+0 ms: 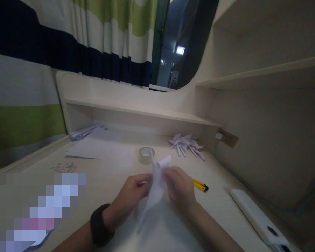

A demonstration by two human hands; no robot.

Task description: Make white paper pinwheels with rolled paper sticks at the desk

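Between my two hands, above the middle of the desk, is a white paper pinwheel (156,187) with its folded blades spread up and down. My left hand (132,194), with a dark band on the wrist, pinches it from the left side. From the right, my right hand (180,187) has its fingers closed on the paper near the pinwheel's centre. The fingertips of both hands are partly hidden by the paper. Just behind the pinwheel stands a roll of clear tape (145,156). A yellow utility knife (200,185) lies right of my right hand, partly covered by it.
Several paper pinwheels (186,143) lie at the back right. Paper sheets (90,145) and rolled paper sticks (85,132) are at the back left, with small whitish pieces (64,167) nearer. A long white device (257,217) lies along the right wall, below a plugged socket (227,137).
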